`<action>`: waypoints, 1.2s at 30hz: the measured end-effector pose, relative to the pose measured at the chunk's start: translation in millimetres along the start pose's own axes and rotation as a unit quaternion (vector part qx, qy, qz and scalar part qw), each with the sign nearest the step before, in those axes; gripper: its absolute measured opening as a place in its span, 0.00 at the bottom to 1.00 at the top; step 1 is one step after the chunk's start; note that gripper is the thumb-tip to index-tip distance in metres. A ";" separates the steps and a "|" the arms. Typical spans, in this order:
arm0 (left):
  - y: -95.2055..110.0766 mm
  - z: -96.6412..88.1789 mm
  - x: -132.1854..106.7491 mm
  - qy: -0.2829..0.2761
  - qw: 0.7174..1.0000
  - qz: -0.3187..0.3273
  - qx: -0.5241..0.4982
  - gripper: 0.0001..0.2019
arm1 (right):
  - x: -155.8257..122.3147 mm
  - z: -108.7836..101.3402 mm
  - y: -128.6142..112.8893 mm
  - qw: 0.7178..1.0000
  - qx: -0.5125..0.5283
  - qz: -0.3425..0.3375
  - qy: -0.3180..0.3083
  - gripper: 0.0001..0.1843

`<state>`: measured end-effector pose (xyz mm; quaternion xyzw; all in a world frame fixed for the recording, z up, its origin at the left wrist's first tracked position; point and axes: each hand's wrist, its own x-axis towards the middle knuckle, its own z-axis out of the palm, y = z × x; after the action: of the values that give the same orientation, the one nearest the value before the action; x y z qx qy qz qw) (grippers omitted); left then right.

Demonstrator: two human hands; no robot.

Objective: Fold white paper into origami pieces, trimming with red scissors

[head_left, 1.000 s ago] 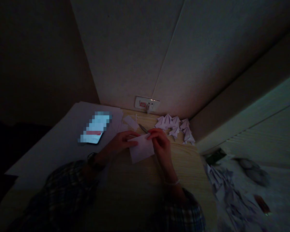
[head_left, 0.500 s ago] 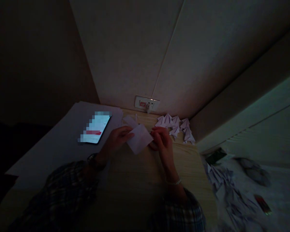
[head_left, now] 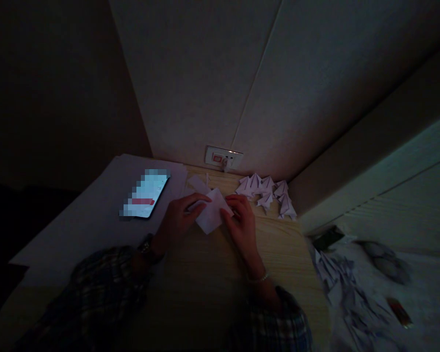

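A small square of white paper [head_left: 213, 215], turned with one corner toward me, is held just above the wooden table [head_left: 205, 274]. My left hand [head_left: 181, 215] pinches its left side between thumb and fingers. On the right side, my right hand [head_left: 240, 217] grips the edge the same way. Behind the square lie loose paper strips [head_left: 197, 183]. Several folded white paper pieces [head_left: 266, 188] with pointed tips stand in a group past my right hand.
Large white sheets [head_left: 95, 210] cover the table's left part, with a lit phone [head_left: 148, 195] on top. A wall socket [head_left: 224, 157] holds a plug. Lower down to the right lie many more folded papers [head_left: 348, 288] and a small dark packet [head_left: 399, 312].
My right hand has closed in on the paper's right edge and now grips it. The left hand has slid further over the paper's left corner. The paper has barely shifted.
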<state>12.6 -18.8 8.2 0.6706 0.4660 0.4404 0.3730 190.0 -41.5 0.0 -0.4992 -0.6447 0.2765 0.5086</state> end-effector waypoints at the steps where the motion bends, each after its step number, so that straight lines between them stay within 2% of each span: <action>1: 0.5 -0.1 -0.3 -0.006 1.000 0.011 0.020 0.10 | -1.0 0.6 -0.8 1.000 -0.008 -0.012 0.004 0.03; 6: 0.2 1.2 -1.1 -0.019 0.997 0.059 0.038 0.12 | -3.9 -0.1 -3.6 0.998 -0.048 -0.040 0.026 0.05; 10: -3.0 3.5 -1.2 -0.038 0.994 0.097 0.038 0.12 | -4.6 -1.2 -6.8 0.997 -0.052 -0.056 0.020 0.03; 21: 1.7 3.0 -1.9 -0.073 0.996 0.056 0.001 0.14 | -3.9 1.1 -7.1 0.995 -0.051 -0.087 -0.026 0.07; 27: -3.6 3.7 -1.5 -0.060 0.998 0.016 -0.030 0.17 | -6.2 2.5 -4.7 0.995 -0.058 -0.078 -0.031 0.03; 36: 0.0 3.6 -0.1 -0.089 0.995 0.036 -0.005 0.12 | -7.1 3.8 -4.5 0.993 -0.076 -0.079 -0.051 0.04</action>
<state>16.0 -19.3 6.9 0.7218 0.4046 0.3937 0.4003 184.7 -49.1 0.0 -0.4693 -0.7262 0.2107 0.4560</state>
